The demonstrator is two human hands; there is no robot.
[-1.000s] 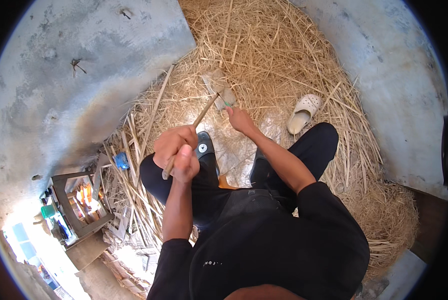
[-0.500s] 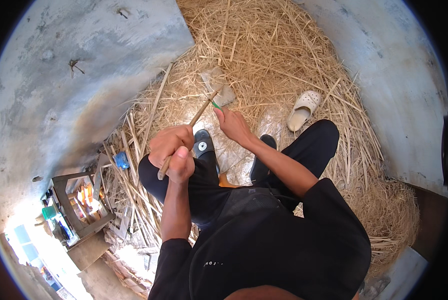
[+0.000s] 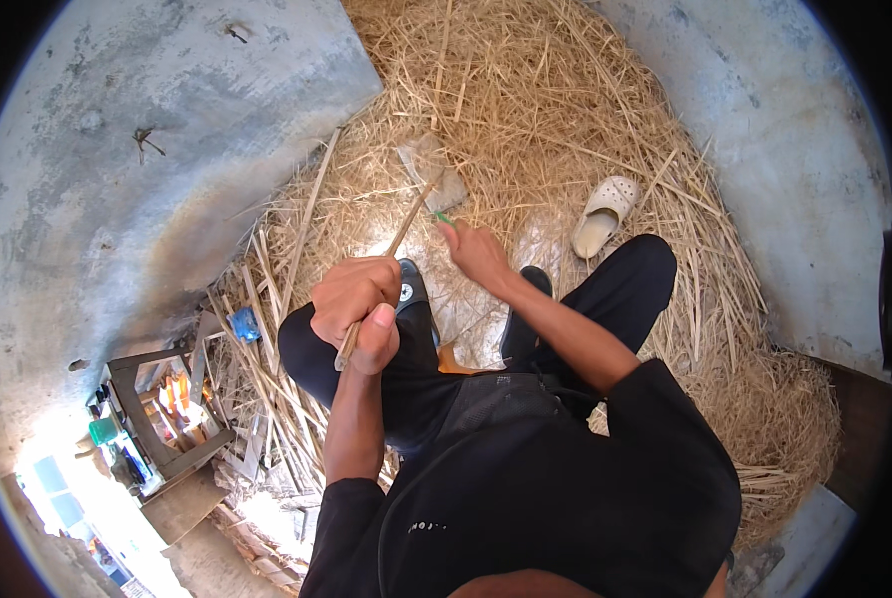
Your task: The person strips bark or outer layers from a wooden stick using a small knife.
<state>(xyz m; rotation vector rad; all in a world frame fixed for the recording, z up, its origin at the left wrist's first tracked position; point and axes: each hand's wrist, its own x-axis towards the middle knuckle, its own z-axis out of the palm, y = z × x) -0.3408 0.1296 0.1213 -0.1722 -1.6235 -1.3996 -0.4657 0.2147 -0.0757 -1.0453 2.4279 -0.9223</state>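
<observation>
My left hand (image 3: 352,304) is wrapped round a thin brown stick, likely a bamboo strip (image 3: 406,226). The strip slants up and away to the right, and its near end sticks out below my thumb. Beside its far part, my right hand (image 3: 478,255) is closed on a small green-handled tool (image 3: 442,216). Most of the tool is hidden in the fingers, and I cannot make out its blade or tip. Both hands are in front of my bent knees, over the floor between my feet.
Pale shavings (image 3: 526,80) cover the floor ahead and to the right. A cream clog (image 3: 605,217) lies right of my feet. Long split strips (image 3: 267,329) lie at the left, near a blue crumpled item (image 3: 245,324) and a wooden frame (image 3: 167,409). Grey-blue walls (image 3: 167,149) stand on both sides.
My left hand has shifted slightly right and toward me, and the strip is steeper. My right hand has moved a little right, with the green-handled tool still in it.
</observation>
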